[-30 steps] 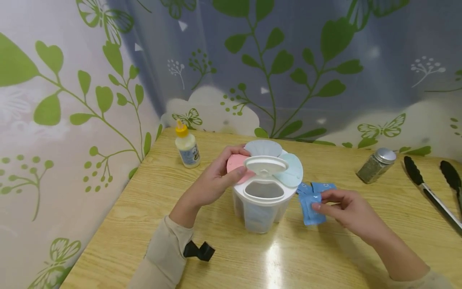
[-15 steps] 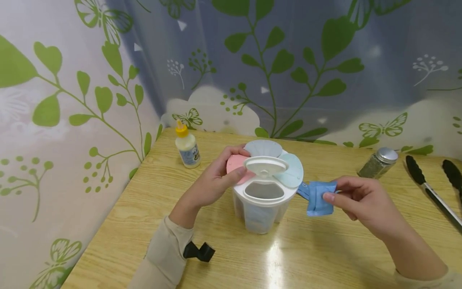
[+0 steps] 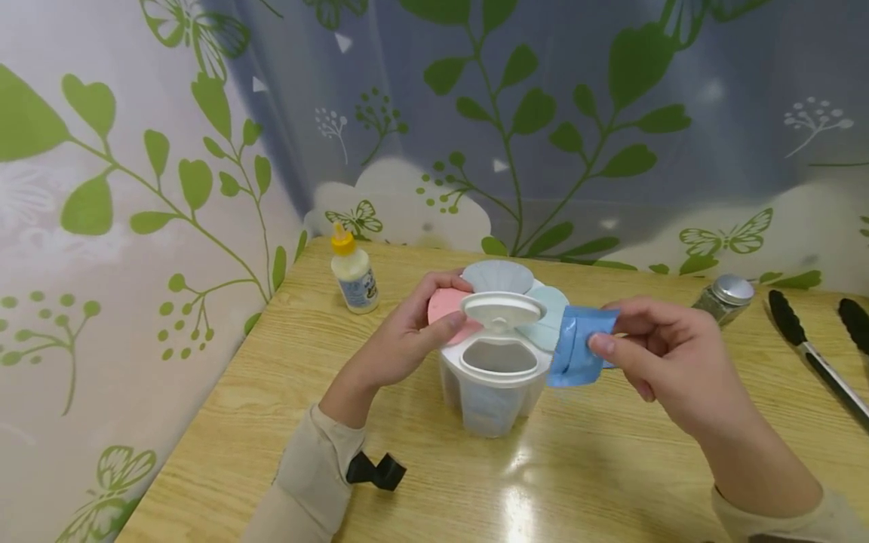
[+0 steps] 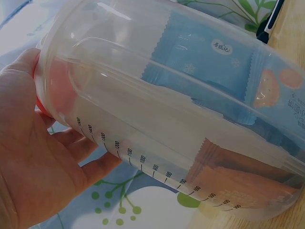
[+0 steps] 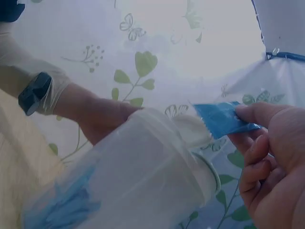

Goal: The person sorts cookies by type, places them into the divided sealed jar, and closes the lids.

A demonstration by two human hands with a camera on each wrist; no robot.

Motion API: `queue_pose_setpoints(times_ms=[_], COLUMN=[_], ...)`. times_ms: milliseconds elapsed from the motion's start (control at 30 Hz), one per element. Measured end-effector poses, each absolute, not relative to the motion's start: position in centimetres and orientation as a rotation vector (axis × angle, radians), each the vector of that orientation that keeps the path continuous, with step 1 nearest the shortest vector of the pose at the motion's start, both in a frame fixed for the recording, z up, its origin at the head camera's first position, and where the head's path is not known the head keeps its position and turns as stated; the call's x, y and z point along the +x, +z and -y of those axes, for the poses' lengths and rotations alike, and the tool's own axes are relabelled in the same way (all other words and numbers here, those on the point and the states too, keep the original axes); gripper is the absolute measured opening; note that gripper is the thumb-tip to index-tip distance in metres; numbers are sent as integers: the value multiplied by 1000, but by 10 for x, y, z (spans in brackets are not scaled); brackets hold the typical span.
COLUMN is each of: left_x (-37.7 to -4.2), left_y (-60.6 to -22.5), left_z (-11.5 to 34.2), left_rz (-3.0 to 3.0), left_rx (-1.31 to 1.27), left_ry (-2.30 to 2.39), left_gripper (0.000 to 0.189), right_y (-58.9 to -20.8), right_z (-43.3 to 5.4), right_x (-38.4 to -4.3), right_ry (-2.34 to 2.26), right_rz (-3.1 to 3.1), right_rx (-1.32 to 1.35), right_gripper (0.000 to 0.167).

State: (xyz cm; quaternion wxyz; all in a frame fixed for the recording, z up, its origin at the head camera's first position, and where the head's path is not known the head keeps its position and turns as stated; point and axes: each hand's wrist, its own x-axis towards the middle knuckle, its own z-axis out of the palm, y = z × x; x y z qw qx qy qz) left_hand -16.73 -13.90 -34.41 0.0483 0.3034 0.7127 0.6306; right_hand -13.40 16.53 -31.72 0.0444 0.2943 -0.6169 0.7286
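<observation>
A clear, several-section storage canister with a white top stands on the table. My left hand grips its rim, thumb over the pink lid. The front white flap lid is raised, leaving the front opening uncovered. Between thumb and fingers, my right hand pinches a blue sachet beside the canister's right edge, level with its top. Through the wall in the left wrist view, a blue packet lies in one section and a reddish-brown packet in another.
A small bottle with a yellow cap stands at the back left. To the right are a spice jar with a silver lid and black-tipped tongs. Patterned curtain hangs behind the table.
My right hand lifted the blue sachet off the table from beside other blue sachets, then carried it up and left toward the canister. The left hand stayed on the rim.
</observation>
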Motion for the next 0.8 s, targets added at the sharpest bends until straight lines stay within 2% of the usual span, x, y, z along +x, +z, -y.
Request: queue_pose_setpoints(times_ms=[200, 533, 800], left_x=[-166, -167, -168], left_y=[-343, -344, -344], left_z=[138, 139, 139], left_rz=[-2184, -2134, -2169], left_rx=[917, 926, 936], left_ry=[1918, 1939, 1920], left_gripper=[33, 35, 34], right_y=[-302, -296, -300], right_z=[-145, -115, -115], right_x=[-131, -122, -120], right_ry=[2267, 1940, 1803], right_rz=[1867, 2208, 2275], right_rx=[844, 900, 930], right_gripper=[36, 21, 21])
